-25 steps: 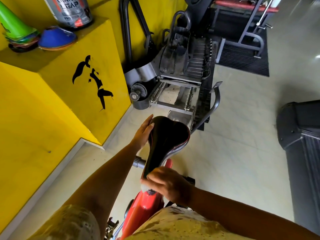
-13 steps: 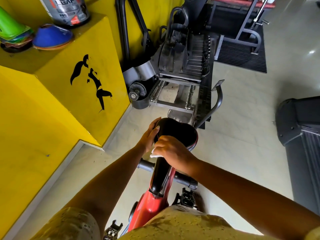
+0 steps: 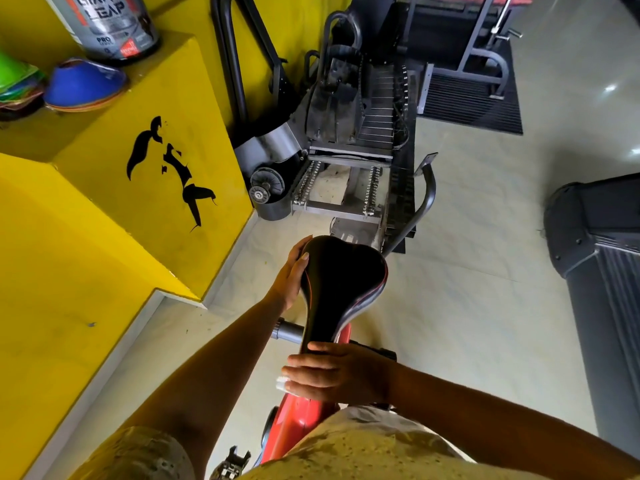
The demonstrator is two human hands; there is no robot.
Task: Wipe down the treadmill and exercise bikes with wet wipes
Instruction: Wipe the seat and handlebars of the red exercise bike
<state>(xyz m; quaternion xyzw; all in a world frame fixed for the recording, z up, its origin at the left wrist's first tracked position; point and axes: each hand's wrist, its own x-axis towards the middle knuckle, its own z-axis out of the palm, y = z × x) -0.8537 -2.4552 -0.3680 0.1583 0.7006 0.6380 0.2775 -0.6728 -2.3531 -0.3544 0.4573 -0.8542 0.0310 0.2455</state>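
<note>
left hand (image 3: 289, 275) curled round the wide end of glossy black heart-shaped saddle (image 3: 341, 282), right hand (image 3: 332, 374) flat, fingers straight, pressing white wipe (image 3: 281, 382) onto its narrow nose.

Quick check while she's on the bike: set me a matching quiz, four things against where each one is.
Things:
1. left hand
2. right hand
3. blue cones
4. treadmill

Places:
A. on the yellow ledge
B. at the saddle nose, pressing the wet wipe
C. gripping the saddle's wide end, left edge
D. on the floor, far right of view

Pairs: 1-C, 2-B, 3-A, 4-D
</note>
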